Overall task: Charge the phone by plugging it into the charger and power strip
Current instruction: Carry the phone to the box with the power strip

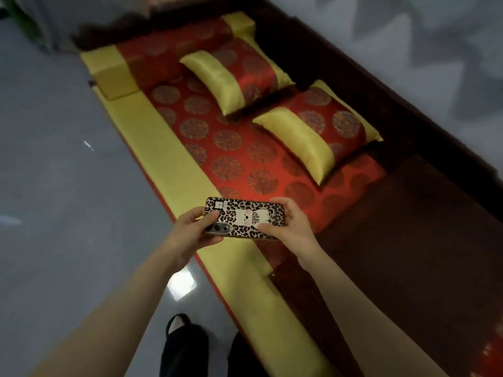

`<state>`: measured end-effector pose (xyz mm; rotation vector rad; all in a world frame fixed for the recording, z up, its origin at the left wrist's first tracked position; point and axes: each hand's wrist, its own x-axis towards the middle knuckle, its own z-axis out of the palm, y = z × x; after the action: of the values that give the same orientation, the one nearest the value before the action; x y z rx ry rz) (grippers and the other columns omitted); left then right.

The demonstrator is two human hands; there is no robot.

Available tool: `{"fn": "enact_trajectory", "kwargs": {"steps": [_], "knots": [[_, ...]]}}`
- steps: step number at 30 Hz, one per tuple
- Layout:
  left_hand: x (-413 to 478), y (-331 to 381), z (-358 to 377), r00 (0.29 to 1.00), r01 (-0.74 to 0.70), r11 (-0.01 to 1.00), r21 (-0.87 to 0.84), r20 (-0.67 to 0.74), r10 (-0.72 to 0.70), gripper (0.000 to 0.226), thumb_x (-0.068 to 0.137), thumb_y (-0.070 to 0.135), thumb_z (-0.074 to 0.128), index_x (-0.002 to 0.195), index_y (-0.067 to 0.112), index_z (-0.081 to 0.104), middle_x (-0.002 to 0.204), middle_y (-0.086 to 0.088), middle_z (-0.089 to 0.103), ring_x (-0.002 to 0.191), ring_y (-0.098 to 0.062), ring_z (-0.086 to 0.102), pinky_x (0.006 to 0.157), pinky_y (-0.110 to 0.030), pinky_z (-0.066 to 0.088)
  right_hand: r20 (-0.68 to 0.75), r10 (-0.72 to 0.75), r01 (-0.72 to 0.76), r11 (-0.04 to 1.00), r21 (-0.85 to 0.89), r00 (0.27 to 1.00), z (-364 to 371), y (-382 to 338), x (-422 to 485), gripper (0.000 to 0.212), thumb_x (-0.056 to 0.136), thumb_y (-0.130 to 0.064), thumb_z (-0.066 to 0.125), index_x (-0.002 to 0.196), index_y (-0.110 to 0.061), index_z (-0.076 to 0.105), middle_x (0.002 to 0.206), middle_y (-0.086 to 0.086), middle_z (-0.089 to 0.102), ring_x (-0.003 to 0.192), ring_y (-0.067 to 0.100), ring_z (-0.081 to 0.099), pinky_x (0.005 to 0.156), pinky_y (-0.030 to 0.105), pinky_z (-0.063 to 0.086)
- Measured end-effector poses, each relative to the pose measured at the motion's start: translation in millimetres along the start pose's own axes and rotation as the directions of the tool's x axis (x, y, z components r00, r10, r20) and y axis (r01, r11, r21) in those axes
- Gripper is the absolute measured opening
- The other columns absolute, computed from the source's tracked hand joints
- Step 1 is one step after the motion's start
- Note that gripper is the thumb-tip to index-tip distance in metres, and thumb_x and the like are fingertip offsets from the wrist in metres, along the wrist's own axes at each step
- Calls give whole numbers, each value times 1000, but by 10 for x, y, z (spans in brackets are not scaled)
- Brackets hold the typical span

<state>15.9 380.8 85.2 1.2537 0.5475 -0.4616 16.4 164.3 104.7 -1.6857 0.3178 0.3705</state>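
item, lower centre of frame: left hand (190, 229) gripping the camera end of a leopard-print-cased phone (243, 217) with a pale cartoon figure, back facing up, held level above the yellow front edge of a red-and-gold brocade bench cushion (231, 148); right hand (290, 224) gripping its other end. charger, cable, power strip: none in view. status: phone in hand only; every plugging step appears left.

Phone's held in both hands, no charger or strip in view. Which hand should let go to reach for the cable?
Right, probably. The left hand wraps the camera end of the phone from beneath; the right hand pinches the other end more lightly.
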Motion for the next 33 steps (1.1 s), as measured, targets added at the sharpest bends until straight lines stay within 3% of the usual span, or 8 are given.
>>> {"fn": "enact_trajectory", "kwargs": {"steps": [2,6,13,18,23,29,33], "knots": [[-168,74,-490,998,-15,999,-45,-64,12,15,87,18,62,97,7,63,82,-9,71,63,-13,71,55,-23,58,95,-3,7,999,-45,996,498,-160,88,58,65,10,79,115,-9,56,96,4,66,70,-5,65,55,13,51],[-507,268,-1519,977,-59,994,-97,-209,37,16,89,16,59,99,5,63,86,-10,68,62,-11,69,55,-23,57,234,6,26,991,-133,972,1638,-454,164,57,64,9,79,113,-13,58,101,9,66,83,15,65,62,24,57],[-761,841,-3211,941,-126,984,-127,-330,78,34,91,17,56,120,0,55,90,-8,64,73,-15,63,59,-21,58,332,102,-89,995,-53,938,3562,-997,297,54,69,14,70,117,-8,56,97,9,67,70,14,64,51,20,54],[-643,1211,-4064,921,-150,980,-130,-379,91,24,90,19,57,111,9,61,89,-7,66,73,-15,64,55,-21,56,357,104,-70,992,-108,928,4505,-1288,554,52,70,13,69,116,-6,56,92,6,66,68,14,62,56,23,50],[-250,1588,-4740,928,-77,993,-94,-371,37,18,89,20,59,103,10,63,83,-4,65,69,-15,65,54,-21,57,361,95,-35,985,-169,928,5202,-1535,1087,49,68,14,69,113,-3,57,78,1,65,59,15,58,55,25,47],[639,2449,-5678,922,-39,993,-112,-388,-8,7,86,21,62,90,17,66,64,5,72,59,-12,71,60,-24,59,367,94,-50,991,-128,925,6211,-1994,2138,45,71,15,67,112,-1,58,85,7,65,69,19,60,64,30,49],[1233,3127,-6317,923,-2,985,-175,-380,-66,7,85,21,64,87,15,66,58,5,72,54,-12,70,54,-25,58,360,122,-79,988,-131,925,6920,-2437,2883,42,73,13,67,111,0,59,101,18,65,87,27,60,83,46,50]]}}
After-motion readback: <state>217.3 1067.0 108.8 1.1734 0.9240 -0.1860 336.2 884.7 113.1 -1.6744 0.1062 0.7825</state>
